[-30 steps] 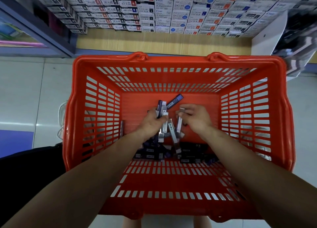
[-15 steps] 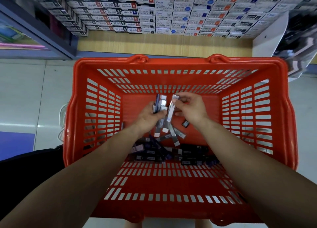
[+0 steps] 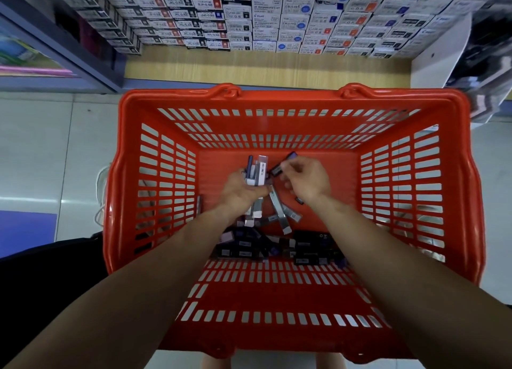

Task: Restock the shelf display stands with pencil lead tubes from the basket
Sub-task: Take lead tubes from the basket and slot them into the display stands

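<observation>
Pencil lead tubes (image 3: 256, 171) in left hand (image 3: 243, 192); boxes (image 3: 266, 22) read PILOT.

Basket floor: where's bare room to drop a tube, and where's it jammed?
Bare: floor between left hand and left wall; wider patch between right hand and right wall. Crowded: tubes piled against the near wall, loose ones under both hands.

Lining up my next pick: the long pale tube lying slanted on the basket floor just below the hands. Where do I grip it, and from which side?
Probably pinch the pale tube across its long sides just above mid-length, coming straight down. It lies flat in the basket; other tubes crowd its lower end, while bare floor shows right of its upper stretch.
</observation>
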Demonstrator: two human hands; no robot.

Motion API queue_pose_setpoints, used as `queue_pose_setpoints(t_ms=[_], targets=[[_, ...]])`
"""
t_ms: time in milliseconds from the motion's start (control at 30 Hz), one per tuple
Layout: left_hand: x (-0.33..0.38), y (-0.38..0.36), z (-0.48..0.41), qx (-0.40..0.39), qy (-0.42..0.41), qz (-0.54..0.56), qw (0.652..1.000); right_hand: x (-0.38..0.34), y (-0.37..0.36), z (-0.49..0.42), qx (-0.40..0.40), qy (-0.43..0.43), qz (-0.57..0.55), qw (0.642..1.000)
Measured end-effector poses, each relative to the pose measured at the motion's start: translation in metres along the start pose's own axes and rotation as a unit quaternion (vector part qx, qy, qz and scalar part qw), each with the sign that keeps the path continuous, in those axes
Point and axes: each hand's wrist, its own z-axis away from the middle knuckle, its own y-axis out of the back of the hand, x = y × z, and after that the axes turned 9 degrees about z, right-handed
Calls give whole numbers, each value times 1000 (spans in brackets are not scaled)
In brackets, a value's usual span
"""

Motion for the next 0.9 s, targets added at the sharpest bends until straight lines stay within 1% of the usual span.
queue_pose_setpoints(t_ms=[67,167,267,367,433,533,633,700,767,900], targets=[[0,5,-1,13,8,2,1000,12,-1,7,-40,16,78,996],[-2,13,1,26,16,-7,999,25,-8,20,-93,29,184,978],[-3,15,3,20,40,1,999,26,-16,26,-81,57,286,953],[0,12,5,32,34,-10,999,21,-18,25,-74,95,328,937],[7,12,8,34,29,-1,999,19,-14,22,-66,97,313,943],[19,12,11,33,24,15,999,13,-1,19,-56,96,220,969],[34,12,18,33,-22,-11,999,3,19,27,-56,90,130,986],[44,12,28,20,-38,-23,999,-4,35,37,-57,83,125,987],[57,13,42,-1,-55,-41,998,-14,52,50,-75,82,127,986],[86,20,80,-9,-110,-84,990,-44,91,83,-127,119,87,981]])
